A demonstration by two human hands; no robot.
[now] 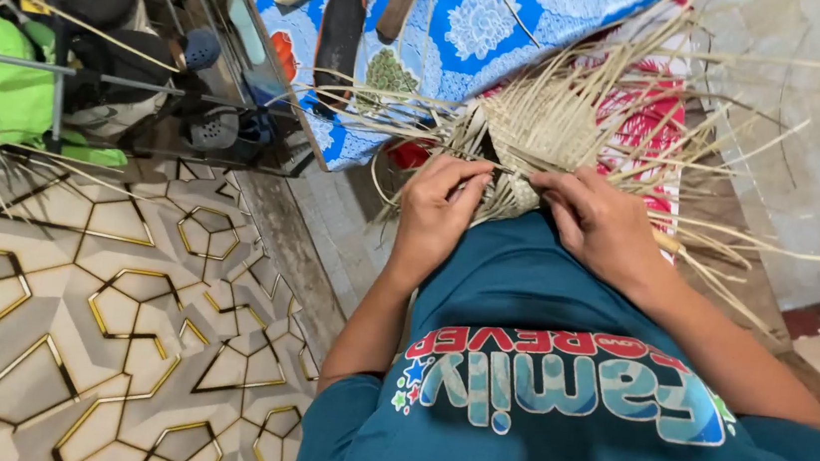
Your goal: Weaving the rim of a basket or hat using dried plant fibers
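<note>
Over a teal cotton shirt point(524, 292), the left hand point(437, 213) and right hand point(601, 224) pinch flat pale strips at the near edge of a half-woven straw mat point(541, 123), loose stiff ends fanning beyond onto blue patterned cloth point(490, 28).

Both hands point(521, 221) probably on woven straw point(540, 128)

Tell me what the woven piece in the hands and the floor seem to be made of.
Woven piece: dry plant strips, maybe palm leaf or straw; pale, matte, flat, with loose ends sticking out. Floor: probably glazed tile or vinyl; smooth, cream, slightly glossy, with gold-lined hexagon shapes.
</note>
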